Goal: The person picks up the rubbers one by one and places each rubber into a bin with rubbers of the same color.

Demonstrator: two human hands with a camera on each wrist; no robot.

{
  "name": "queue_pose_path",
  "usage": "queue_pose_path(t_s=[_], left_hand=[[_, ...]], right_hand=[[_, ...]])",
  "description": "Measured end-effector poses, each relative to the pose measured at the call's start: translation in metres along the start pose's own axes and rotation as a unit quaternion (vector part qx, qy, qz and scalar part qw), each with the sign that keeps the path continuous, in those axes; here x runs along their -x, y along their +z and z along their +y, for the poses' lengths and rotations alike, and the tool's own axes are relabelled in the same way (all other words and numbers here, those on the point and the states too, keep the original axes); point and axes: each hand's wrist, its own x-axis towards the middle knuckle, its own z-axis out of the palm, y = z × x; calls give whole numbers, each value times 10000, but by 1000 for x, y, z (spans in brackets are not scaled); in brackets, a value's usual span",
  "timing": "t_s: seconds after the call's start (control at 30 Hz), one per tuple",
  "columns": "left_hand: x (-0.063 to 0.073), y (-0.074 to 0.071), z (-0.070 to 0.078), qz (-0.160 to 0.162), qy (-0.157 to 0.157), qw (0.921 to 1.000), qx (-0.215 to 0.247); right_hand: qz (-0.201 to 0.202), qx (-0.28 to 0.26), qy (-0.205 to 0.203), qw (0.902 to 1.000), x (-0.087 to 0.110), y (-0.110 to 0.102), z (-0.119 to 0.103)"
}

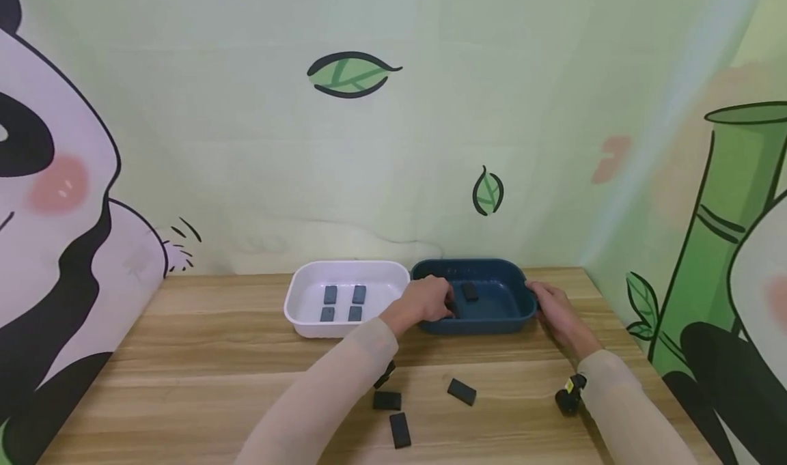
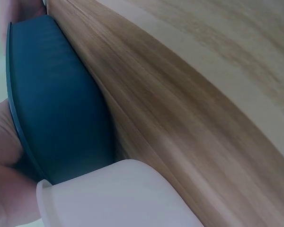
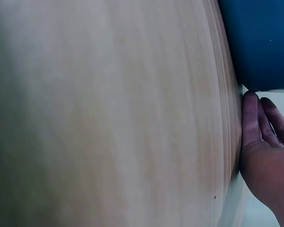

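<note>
My left hand (image 1: 425,298) reaches over the near left rim of a dark blue tray (image 1: 476,326). Its bent fingers point down inside and pinch a dark block (image 1: 454,310), mostly hidden by them. Another black block (image 1: 470,292) lies on that tray's floor. At the tray's right end, my right hand (image 1: 556,309) holds the rim with the thumb on top. In the right wrist view its fingers (image 3: 251,116) lie stretched against the blue end wall. A white tray (image 1: 348,330) stands against the blue one, with several grey-blue blocks (image 1: 330,294) in spaced rows.
On the wooden table (image 1: 215,383) several black blocks lie loose: a flat one (image 1: 387,401), an upright-lying one (image 1: 399,430), a slanted one (image 1: 462,392), and another partly behind the left sleeve (image 1: 384,375). A printed wall backdrop (image 1: 246,144) rises directly behind both trays.
</note>
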Motion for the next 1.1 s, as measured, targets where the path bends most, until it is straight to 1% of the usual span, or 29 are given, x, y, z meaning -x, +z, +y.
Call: queue_pose_path(t_s=[0.27,0.4,0.47,0.57,0.67,0.7,0.77,0.87,0.9,1.0,1.1], left_hand=[[-3,3,0,-64,-48,10000,0],[-1,1,0,-72,-10,9999,107],[-1,-2,-1,-46,74,9998,195],[-2,-2,-4,233,365,9986,319],[0,-5,-8,641,647,9944,530],[2,-8,-9,783,739,9922,622],[11,-18,-8,970,849,9881,835],[27,-34,-7,1168,1066,9816,1074],[32,-38,-7,1237,1131,9800,1077],[50,-45,-3,1291,1295,9773,1073],[70,-47,3,1194,1453,9769,1019]], right_hand=[[7,38,35,10000,1,-1,0],[5,40,23,10000,0,-1,0],[2,14,12,10000,0,-1,0],[19,-42,-1,10000,0,-1,0],[20,-26,-2,10000,0,0,-1],[32,-24,-4,10000,0,0,-1],[39,-17,-8,10000,0,0,-1],[40,-26,-31,10000,1,1,-1],[29,-40,-43,10000,0,1,-1],[22,-63,-49,10000,1,1,-1],[10,-28,-50,10000,0,0,0]])
